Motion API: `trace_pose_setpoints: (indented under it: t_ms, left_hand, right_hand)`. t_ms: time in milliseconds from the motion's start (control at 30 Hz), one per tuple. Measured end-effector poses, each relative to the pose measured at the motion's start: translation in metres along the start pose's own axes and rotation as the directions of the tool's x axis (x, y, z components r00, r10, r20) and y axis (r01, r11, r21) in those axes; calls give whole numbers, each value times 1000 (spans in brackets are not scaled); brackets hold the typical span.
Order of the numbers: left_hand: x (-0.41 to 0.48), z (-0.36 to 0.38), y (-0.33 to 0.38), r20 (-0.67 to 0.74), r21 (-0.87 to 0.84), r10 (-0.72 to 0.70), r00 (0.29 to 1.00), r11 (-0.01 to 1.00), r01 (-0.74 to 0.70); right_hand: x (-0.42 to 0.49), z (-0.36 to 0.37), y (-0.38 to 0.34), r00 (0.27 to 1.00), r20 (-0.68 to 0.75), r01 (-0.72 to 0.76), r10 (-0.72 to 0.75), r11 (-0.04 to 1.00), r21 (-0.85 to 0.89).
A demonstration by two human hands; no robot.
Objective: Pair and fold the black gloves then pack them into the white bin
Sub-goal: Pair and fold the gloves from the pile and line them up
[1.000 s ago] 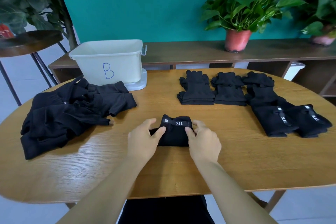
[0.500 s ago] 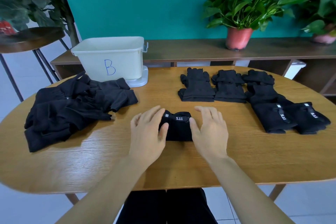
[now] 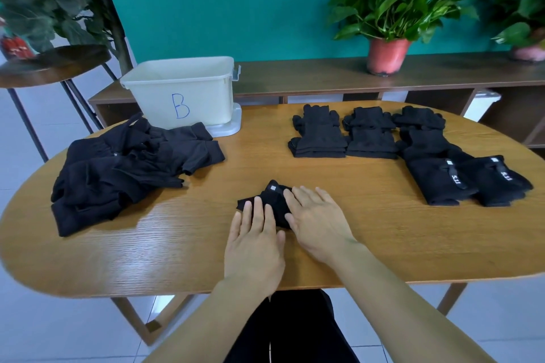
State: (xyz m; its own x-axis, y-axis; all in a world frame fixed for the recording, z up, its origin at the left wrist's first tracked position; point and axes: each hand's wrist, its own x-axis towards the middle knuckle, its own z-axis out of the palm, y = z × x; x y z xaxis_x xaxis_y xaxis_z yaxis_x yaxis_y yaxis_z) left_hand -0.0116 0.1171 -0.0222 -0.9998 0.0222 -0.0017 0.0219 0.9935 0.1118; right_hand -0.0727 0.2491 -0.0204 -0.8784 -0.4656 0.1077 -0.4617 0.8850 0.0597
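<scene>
Head view: an oval wooden surface carries everything. On its left lies one loose heap of unsorted black gloves; how many it holds cannot be counted. Behind the heap, at the far edge, stands one white bin marked B, with nothing showing above its rim. On the right are what look like five sorted bundles: three stacks in a back row and two tabbed pairs nearer.

At the near centre both hands lie flat, fingers straight, grasping nothing. The left hand presses the folded pair from its near-left side, and the right hand covers its right side. With so much hidden, the pair's long axis cannot be told. The bin lies ahead and to the left, well apart from the pair, so the left hand is probably the nearer one for carrying it there.
</scene>
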Motion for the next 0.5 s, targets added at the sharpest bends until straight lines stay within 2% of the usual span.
trace_pose_setpoints:
  t_ms: [100, 167, 367, 500]
  left_hand:
    - [1, 5, 7, 8, -41, -29, 1000, 999, 29]
    - [4, 9, 9, 21, -64, 0, 1000, 998, 1]
    - [24, 12, 14, 38, -43, 224, 974, 974, -223]
    - [42, 14, 25, 41, -25, 349, 936, 937, -348]
  right_hand:
    - [-16, 6, -8, 992, -32, -119, 120, 992, 45]
    - [-28, 11, -7, 985, -51, -161, 165, 984, 78]
    - [-56, 10, 4, 948, -38, -315, 317, 948, 43]
    - [-68, 10, 17, 932, -78, -352, 353, 935, 38]
